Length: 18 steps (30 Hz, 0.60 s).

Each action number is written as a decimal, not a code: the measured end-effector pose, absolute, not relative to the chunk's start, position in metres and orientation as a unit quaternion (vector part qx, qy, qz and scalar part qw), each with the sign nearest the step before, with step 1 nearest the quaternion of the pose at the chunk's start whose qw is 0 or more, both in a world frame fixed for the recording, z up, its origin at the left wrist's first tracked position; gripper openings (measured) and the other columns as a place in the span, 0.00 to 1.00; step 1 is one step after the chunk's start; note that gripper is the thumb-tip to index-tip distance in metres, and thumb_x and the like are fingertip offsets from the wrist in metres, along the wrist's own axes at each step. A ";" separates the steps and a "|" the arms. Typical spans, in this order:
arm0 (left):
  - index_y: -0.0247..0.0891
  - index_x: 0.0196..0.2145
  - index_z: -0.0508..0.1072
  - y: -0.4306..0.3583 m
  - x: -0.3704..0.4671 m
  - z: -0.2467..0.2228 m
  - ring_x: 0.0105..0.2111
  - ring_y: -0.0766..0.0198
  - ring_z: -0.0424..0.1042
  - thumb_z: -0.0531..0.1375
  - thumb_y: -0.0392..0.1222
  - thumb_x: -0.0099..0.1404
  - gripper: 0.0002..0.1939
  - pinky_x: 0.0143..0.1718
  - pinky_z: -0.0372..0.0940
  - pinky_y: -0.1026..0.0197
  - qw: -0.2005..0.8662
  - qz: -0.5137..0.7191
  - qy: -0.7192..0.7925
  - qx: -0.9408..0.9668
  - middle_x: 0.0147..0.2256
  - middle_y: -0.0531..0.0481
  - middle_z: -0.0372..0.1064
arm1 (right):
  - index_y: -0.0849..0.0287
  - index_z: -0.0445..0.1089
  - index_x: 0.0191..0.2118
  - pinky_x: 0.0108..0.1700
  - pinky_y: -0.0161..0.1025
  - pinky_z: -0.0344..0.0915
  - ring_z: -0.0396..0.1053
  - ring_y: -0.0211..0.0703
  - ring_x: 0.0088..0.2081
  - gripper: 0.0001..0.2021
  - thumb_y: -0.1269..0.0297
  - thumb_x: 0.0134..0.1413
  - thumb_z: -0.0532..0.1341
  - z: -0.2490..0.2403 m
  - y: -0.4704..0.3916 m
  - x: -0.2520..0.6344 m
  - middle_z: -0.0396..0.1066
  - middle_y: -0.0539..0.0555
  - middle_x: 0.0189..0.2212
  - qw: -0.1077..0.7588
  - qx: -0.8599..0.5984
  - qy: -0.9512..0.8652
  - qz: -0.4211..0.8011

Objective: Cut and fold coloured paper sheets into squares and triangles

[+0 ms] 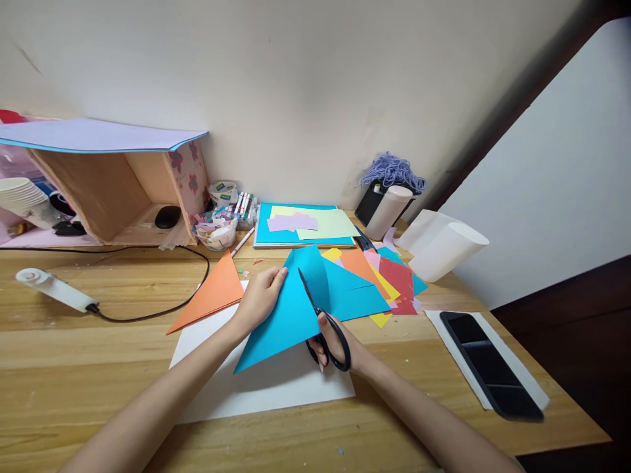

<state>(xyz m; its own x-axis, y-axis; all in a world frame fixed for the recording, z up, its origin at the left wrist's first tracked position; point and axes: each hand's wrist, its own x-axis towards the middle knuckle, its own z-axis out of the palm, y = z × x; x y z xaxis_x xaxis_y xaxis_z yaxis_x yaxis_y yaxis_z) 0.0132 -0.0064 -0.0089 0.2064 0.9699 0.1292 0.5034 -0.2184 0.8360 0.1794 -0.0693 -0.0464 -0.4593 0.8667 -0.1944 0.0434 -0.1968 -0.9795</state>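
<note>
At nine o'clock on the desk (73, 341) lies a white tool (52, 288) on a black cord (162, 309). Toward the middle we see an orange triangle (211, 292) on a white sheet (276, 387). Our left hand (259, 299) pinches the blue paper (290, 315) at centre. Our right hand (340, 345) grips scissors (320, 322), blades partway into that paper. At four o'clock lies a phone (488, 361).

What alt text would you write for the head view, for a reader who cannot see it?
A right hand cuts a blue paper sheet with black scissors while the left hand holds the sheet's edge. Beneath lies white paper on a wooden desk, with an orange sheet and coloured scraps nearby.
</note>
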 end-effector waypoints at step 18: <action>0.37 0.19 0.59 -0.009 0.016 -0.009 0.22 0.66 0.56 0.46 0.54 0.61 0.21 0.23 0.50 0.65 0.413 0.346 0.495 0.681 0.19 0.56 0.54 | 0.58 0.54 0.21 0.17 0.30 0.58 0.59 0.33 0.13 0.29 0.35 0.47 0.37 -0.043 -0.070 0.180 0.54 0.46 0.10 0.317 -0.439 -0.612 0.576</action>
